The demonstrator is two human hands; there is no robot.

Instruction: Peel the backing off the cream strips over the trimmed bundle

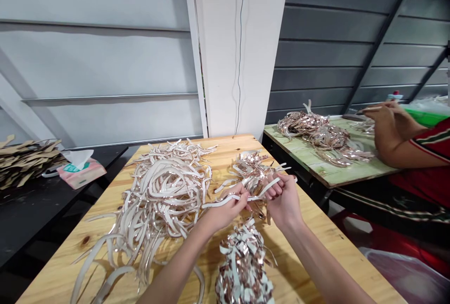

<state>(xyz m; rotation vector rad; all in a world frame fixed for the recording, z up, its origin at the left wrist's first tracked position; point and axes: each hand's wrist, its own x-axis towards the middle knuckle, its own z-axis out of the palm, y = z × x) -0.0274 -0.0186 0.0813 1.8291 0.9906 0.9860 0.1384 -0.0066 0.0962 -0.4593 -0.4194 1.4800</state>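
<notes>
One white strip (253,198) is stretched between my two hands above the wooden table (298,266). My left hand (230,205) pinches it near its middle, fingers closed. The fingers of my right hand (282,196) are closed round its right part. To the left lies a large tangled heap of white and rose-gold strips (172,186). Just behind my hands sits a smaller pile of shiny strips (251,168), partly hidden by them. A dense bundle of short curled metallic pieces (244,266) lies between my forearms at the near edge.
On the black table at left are a tissue box (81,172) and a stack of brown strips (28,161). At right, a person in a red shirt (436,149) works at a green table (316,168) holding shiny strips (321,135). A white pillar (239,50) stands behind.
</notes>
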